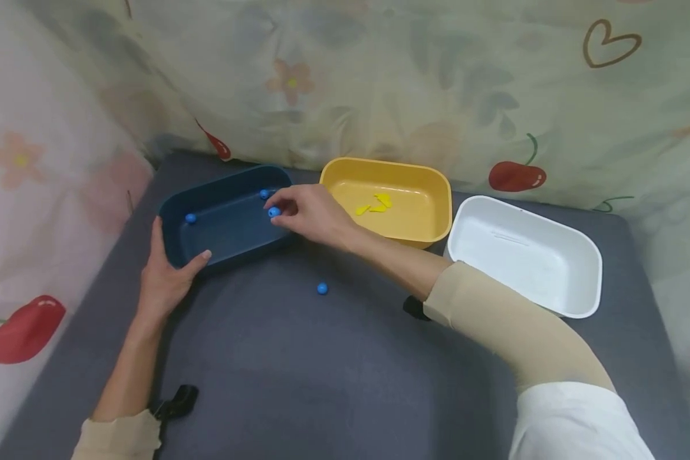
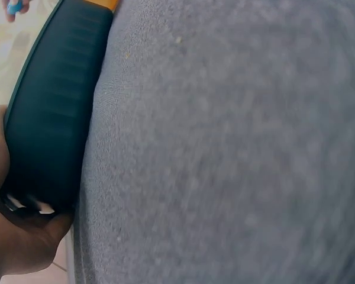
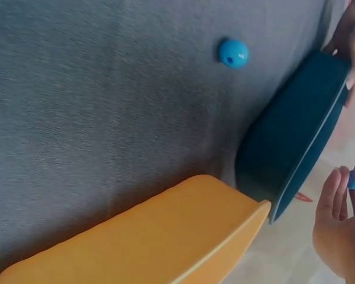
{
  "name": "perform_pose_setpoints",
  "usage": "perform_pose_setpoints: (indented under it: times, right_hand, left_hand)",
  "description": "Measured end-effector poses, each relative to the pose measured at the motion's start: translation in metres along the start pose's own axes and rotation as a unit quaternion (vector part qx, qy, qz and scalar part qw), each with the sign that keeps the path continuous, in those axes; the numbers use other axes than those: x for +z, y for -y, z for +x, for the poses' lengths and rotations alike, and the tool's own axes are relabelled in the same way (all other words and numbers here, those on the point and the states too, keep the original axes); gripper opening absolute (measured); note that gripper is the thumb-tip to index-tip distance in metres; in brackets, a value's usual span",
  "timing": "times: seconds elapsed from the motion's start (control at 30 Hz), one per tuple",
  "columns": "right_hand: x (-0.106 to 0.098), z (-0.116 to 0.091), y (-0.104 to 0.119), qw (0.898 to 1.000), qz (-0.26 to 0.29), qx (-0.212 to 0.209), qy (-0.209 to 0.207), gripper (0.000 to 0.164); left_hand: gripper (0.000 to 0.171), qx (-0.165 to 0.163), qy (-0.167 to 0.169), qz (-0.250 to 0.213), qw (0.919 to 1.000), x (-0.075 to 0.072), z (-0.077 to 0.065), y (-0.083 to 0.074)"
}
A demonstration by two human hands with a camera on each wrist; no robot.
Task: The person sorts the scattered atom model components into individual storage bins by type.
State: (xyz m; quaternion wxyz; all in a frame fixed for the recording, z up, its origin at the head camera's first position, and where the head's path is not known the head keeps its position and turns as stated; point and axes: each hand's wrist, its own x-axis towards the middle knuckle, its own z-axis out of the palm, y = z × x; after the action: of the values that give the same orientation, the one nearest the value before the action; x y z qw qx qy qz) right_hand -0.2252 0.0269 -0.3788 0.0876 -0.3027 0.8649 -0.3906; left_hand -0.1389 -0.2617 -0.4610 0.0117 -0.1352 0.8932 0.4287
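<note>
Between thumb and fingers, my right hand (image 1: 313,214) pinches a blue bead (image 1: 273,212) above the right end of a dark blue bin (image 1: 230,259). Two more blue beads lie inside that bin, one at the left (image 1: 191,218) and one near the back right (image 1: 264,193). My left hand (image 1: 165,281) holds the bin's left end, thumb over the front rim and fingers along the outer side. Another blue bead (image 3: 234,53) with a hole lies on the grey cloth in front of the bins. The left wrist view shows the left hand (image 2: 23,242) against the bin's end.
A yellow bin (image 1: 388,167) holding several small yellow pieces (image 1: 379,204) stands right of the dark bin. Farther right is a white bin (image 1: 523,255). A patterned curtain (image 1: 379,83) hangs behind the table. Black straps show near both wrists.
</note>
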Motion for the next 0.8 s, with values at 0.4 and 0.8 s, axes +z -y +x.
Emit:
perform_pose_setpoints:
  times: [0.4, 0.8]
  right_hand:
    - [0.016, 0.035, -0.002, 0.999, 0.003, 0.036, 0.005, 0.024]
    - [0.044, 0.061, -0.010, 0.999, 0.021, 0.039, -0.005, 0.023]
  left_hand:
    - [0.107, 0.003, -0.003, -0.003, 1.0000, 0.001, 0.001, -0.004]
    - [0.106, -0.011, -0.005, -0.009, 0.9999, 0.000, 0.001, -0.004]
